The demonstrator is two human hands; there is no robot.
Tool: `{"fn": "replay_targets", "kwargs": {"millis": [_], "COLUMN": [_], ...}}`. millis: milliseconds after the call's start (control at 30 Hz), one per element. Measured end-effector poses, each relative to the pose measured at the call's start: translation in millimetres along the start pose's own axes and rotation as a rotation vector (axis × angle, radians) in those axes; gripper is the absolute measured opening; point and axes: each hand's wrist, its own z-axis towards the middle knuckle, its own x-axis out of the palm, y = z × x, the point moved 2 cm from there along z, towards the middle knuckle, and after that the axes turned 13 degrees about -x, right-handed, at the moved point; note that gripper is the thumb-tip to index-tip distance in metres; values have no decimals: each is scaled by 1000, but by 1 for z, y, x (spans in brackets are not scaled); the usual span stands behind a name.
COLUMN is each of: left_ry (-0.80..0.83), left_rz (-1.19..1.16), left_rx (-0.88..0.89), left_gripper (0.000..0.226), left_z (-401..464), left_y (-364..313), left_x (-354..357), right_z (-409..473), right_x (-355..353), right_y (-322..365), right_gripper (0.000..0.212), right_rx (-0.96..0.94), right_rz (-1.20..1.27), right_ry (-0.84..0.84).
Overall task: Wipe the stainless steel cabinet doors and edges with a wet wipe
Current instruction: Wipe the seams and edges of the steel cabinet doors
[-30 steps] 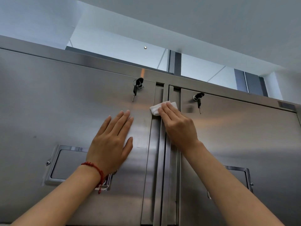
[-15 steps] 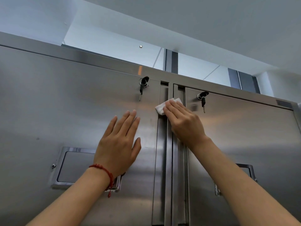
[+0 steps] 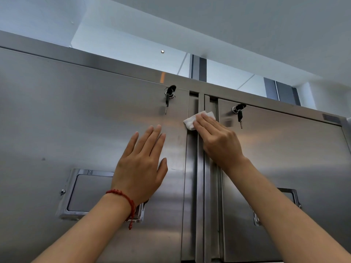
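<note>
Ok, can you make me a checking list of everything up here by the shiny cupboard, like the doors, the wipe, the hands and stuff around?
Surface: steel left door and right door, both closed; dark speck low on the left door.
Job's things: white wipe pressed on the edge strips between the doors.
Clutter: nothing seen.
Hands: right hand presses the wipe with straight fingers; left hand lies flat on the left door, red bracelet on its wrist.
Cables: nothing seen.
Surroundings: left key and right key hang in the locks; recessed handles partly hidden by the arms; white ceiling above.
</note>
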Motion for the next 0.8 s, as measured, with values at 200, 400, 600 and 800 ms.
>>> {"fn": "replay_targets", "kwargs": {"millis": [200,400,600,800], "left_ry": [0,1,-11,-9], "left_rz": [7,6,5,5], "left_rx": [-4,-6,-5,-3], "left_gripper": [57,57,56,56], "left_z": [0,-1,-1,-1], "left_y": [0,0,-1,0], "left_x": [0,0,0,1], "right_z": [7,2,14,6], "right_x": [3,4,6,4], "right_y": [-8,-3,-13,-7], "right_gripper": [25,35,36,35], "right_rx": [24,56,95,119], "right_rz": [2,20,35,77], "right_ry": [-14,-42,-40,-57]}}
